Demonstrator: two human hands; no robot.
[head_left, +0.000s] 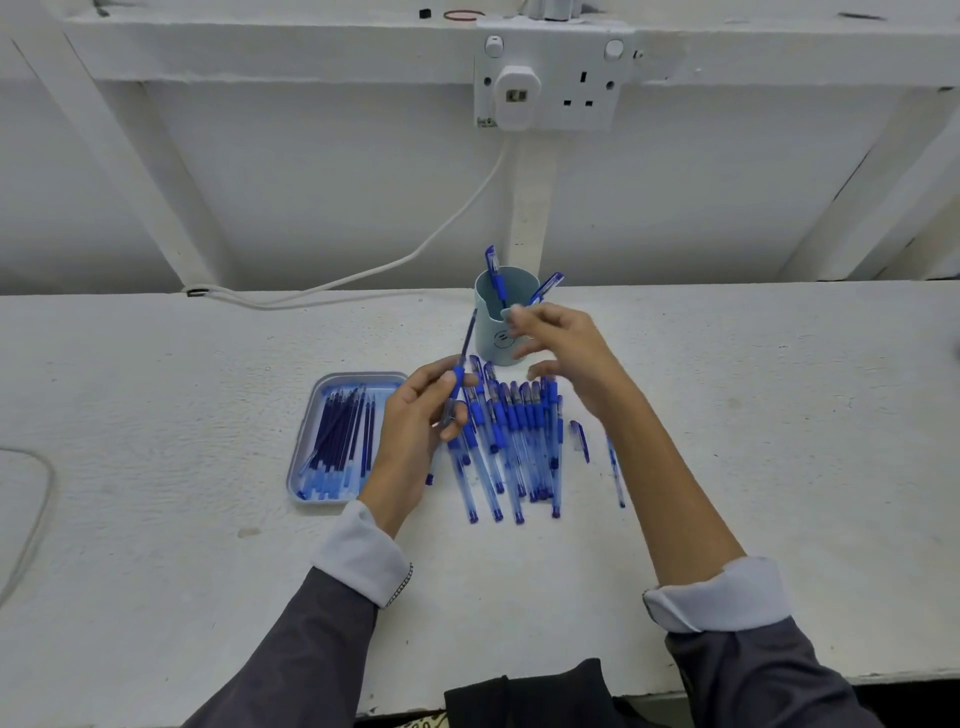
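My left hand (423, 415) grips a blue pen part with its thin refill (464, 358) sticking up and to the right. My right hand (563, 345) hovers, blurred, in front of the pale blue-grey cup (493, 327), fingers loosely spread and holding nothing I can make out. Two capped blue pens (494, 275) stand in the cup. Several clear-and-blue pens (511, 447) lie side by side on the white table below both hands. A loose pen cap (580, 439) and a single pen (615, 473) lie to their right.
A small blue tray (304, 462) left of the pens holds several dark blue refills (340, 441). A white wall socket with a plug (514, 96) sits above, and its cable (415, 254) runs down to the table's back edge. The table's front edge is near my body.
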